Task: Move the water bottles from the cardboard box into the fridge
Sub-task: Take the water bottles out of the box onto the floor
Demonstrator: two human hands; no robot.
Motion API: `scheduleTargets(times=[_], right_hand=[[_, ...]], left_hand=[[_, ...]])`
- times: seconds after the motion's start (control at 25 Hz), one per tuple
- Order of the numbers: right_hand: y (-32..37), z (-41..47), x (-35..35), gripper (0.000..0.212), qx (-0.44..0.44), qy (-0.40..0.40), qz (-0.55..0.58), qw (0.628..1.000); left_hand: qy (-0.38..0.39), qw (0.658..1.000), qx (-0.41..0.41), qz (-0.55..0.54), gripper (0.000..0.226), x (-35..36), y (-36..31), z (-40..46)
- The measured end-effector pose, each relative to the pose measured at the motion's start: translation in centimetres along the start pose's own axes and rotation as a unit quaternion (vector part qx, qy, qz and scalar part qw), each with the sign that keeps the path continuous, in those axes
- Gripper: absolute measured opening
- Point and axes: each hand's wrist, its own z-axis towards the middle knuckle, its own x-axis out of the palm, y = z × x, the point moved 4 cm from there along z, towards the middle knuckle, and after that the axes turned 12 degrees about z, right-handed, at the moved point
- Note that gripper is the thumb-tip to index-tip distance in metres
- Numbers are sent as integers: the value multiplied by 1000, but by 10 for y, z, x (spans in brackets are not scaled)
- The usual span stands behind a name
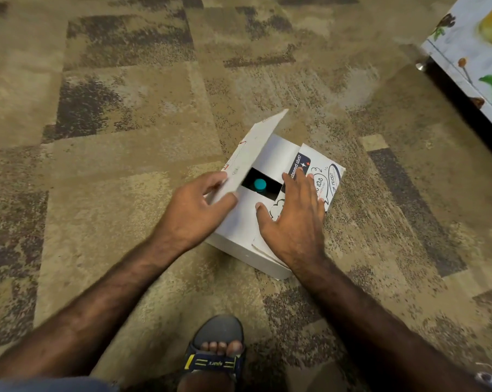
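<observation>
Left hand (pixel 194 210) pinches the raised flap (pixel 256 148); right hand (pixel 293 216) lies spread on the printed flap (pixel 324 176). Fold both outward, exposing the teal-capped bottle (pixel 260 184) between them.

It looked like a room in a home or small office. Patchy tan-and-brown carpet (pixel 131 114) covered the floor under my sandalled foot (pixel 215 355), and at two o'clock stood a fridge (pixel 477 66) whose door was printed with vegetables and a drink.
</observation>
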Motion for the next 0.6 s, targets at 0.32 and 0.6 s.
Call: scheduleTargets(times=[0.32,0.6], right_hand=[[3,-1,-2,78,44,41,-16,998],[13,-13,-64,68,38,-16,78,996]], left_hand=[[-195,963,-130,-135,43,-48,59,9],[-154,941,-282,-105,36,-16,122,26]])
